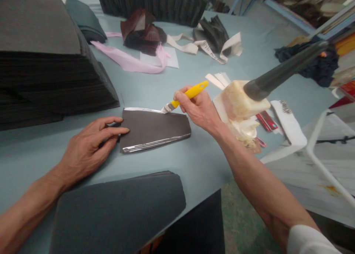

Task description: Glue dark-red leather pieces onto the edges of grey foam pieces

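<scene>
A small stack of dark, tapered sheets [156, 127] lies on the blue-green tabletop, with wet white lines along its far and near long edges. My left hand [91, 146] rests at the stack's left end, fingers stretched out and two fingertips on the top sheet. In my right hand [198, 107] is a paintbrush [191, 93] with a yellow handle, pinched between thumb and fingers. Its whitened bristles touch the far edge of the stack. Just right of that hand stands a cream block-like container [235, 98], coated with white residue, with a thick dark handle [285, 70] rising from it.
Tall piles of dark sheets [41, 72] stand at the left. Another dark stack [122, 213] lies along the near edge. Farther back are a pink cloth strip [130, 59], brown scraps [144, 32] and a white tape [205, 46]. A white metal frame [324, 165] borders the right.
</scene>
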Tool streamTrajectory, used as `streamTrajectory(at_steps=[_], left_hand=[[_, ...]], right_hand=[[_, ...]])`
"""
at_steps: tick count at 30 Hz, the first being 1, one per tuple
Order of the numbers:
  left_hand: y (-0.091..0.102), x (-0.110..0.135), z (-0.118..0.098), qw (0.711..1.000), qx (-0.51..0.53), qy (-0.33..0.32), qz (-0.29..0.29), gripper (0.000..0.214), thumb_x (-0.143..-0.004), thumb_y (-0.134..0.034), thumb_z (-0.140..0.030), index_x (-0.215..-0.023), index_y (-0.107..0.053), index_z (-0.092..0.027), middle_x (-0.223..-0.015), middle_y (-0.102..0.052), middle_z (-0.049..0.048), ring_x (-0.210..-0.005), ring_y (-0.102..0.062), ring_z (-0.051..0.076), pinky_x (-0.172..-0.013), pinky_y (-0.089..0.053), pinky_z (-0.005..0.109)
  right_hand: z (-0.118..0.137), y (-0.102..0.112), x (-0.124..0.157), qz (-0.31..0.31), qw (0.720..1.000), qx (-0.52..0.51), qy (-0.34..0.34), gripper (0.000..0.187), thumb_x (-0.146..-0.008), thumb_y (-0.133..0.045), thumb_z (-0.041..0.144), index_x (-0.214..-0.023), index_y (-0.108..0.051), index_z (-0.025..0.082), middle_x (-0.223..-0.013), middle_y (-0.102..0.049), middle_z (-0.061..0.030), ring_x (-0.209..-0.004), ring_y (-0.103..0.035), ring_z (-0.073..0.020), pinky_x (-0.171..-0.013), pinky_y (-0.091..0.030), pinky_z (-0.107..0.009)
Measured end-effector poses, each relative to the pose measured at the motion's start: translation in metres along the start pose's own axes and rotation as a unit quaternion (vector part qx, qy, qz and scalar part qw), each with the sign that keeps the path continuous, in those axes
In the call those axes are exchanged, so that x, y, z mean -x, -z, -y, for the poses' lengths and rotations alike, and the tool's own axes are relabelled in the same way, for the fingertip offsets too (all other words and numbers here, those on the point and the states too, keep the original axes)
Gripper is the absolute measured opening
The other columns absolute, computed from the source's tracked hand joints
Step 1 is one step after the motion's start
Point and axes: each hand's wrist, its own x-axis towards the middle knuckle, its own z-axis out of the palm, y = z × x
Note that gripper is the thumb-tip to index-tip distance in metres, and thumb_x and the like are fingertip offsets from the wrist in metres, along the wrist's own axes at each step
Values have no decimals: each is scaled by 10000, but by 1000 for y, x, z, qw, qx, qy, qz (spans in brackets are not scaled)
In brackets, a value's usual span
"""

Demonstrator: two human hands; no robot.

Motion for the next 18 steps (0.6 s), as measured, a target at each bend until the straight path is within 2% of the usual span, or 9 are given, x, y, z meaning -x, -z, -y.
streamTrajectory(at_steps=[11, 15, 18], left_hand=[[0, -2, -1, 1000, 0, -2, -15, 419, -1083, -412, -435, -1256, -762, -284, -1456, -661, 76, -1326, -663, 253, -1175, -503, 446], [1, -3, -2, 1000, 5, 8, -12, 424, -1077, -404, -458, -1254, -760, -309, -1464, -661, 59, -1327, -660, 259, -1176, -509, 468], [0, -3, -3, 1000, 14, 18, -4, 408, -1080, -422, -437, -1262, -755, -289, -1484, -650, 71, -1349, -643, 270, -1188, -499, 499]], right_hand=[[-4, 41, 30, -26, 997, 60, -42, 445, -1041, -602, 582, -806, -633, 206, -612, -502, 60, -557, -438, -88, -553, -337, -281], [-7, 58, 38, -37, 995, 77, -43, 411, -1045, -619, 526, -789, -620, 204, -634, -523, 57, -570, -471, -84, -562, -360, -270], [1, 64, 42, -62, 994, 76, -50, 398, -1026, -662, 526, -791, -633, 206, -601, -514, 62, -537, -456, -86, -523, -341, -270]])
